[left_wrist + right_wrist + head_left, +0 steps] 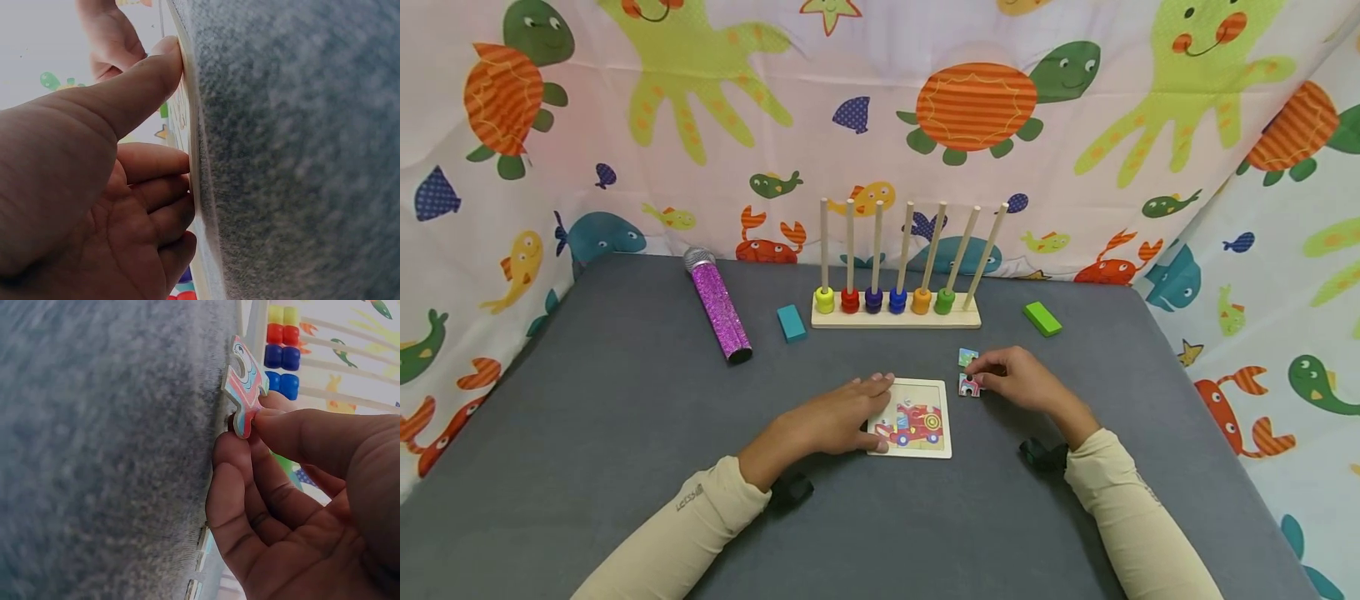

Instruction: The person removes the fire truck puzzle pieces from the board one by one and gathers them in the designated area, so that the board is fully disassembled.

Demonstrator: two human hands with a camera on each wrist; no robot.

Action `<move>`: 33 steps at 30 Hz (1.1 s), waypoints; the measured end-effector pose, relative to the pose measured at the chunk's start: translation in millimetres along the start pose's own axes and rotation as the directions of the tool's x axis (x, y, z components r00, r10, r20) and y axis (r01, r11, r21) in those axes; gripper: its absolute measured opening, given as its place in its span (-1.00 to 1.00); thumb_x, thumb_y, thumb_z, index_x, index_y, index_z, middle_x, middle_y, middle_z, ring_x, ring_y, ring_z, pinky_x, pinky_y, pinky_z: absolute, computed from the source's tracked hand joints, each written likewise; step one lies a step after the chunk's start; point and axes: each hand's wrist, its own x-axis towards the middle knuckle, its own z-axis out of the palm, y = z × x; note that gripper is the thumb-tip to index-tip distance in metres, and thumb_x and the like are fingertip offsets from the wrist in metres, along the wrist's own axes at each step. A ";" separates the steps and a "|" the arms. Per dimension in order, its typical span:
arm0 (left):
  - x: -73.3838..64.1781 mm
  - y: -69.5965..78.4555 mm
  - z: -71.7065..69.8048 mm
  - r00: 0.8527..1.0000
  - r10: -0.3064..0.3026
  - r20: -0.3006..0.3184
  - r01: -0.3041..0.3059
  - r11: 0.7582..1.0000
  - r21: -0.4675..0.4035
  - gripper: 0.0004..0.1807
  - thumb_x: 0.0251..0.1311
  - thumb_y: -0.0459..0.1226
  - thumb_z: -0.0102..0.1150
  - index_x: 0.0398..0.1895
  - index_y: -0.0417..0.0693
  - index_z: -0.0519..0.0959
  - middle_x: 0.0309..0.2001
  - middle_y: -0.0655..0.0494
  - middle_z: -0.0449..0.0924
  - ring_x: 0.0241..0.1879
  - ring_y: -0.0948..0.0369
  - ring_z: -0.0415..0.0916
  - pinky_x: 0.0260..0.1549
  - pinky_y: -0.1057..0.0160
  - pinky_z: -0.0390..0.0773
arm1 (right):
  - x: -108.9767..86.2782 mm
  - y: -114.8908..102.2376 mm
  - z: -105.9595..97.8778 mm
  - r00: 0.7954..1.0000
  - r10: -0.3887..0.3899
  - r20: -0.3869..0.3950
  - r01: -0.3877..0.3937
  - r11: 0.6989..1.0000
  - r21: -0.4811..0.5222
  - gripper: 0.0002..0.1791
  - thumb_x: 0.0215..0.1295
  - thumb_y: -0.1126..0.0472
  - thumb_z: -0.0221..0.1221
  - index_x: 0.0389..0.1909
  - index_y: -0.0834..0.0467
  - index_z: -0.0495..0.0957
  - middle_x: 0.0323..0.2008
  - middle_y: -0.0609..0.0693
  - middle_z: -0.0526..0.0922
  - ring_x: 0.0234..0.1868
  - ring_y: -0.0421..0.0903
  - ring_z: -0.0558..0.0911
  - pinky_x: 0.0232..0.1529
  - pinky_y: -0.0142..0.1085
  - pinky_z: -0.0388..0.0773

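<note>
A square puzzle board with a pale frame and a picture of a red vehicle lies on the grey table. My left hand rests on its left side, the thumb toward the near corner and the fingers toward the far one. In the left wrist view, the thumb and fingertips touch the board's edge. To the right of the board, my right hand pinches a small jigsaw piece between thumb and fingers, tilted up in the right wrist view. Just beyond it lies another jigsaw piece.
Behind the board stands a wooden peg rack with coloured beads at the foot of its pegs. A blue block and a glittery purple microphone lie to its left, a green block to its right. A patterned cloth hangs behind.
</note>
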 end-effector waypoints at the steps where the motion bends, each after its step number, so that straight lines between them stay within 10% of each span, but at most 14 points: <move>1: 0.3 0.3 0.3 1.000 0.000 -0.001 0.000 1.000 -0.004 -0.14 0.24 0.00 0.25 0.47 -0.23 0.15 0.52 -0.06 -0.06 0.49 0.08 -0.15 0.40 0.07 -0.06 | 0.2 0.9 0.1 1.000 -0.004 0.002 0.004 1.000 -0.009 -0.84 0.30 0.42 0.19 -0.17 0.27 0.69 -0.29 0.00 0.71 -0.30 -0.16 0.57 -0.25 -0.30 0.54; 33: 1.0 -0.6 0.3 1.000 0.004 0.020 -0.004 1.000 0.006 -0.17 0.27 0.03 0.20 0.48 -0.17 0.16 0.53 -0.03 -0.11 0.49 0.10 -0.19 0.41 0.06 -0.10 | -3.4 -37.1 12.7 0.998 -0.026 0.058 0.026 1.000 0.002 -0.83 0.33 0.31 0.21 -0.12 0.22 0.70 -0.26 -0.08 0.70 -0.32 -0.19 0.54 -0.27 -0.31 0.54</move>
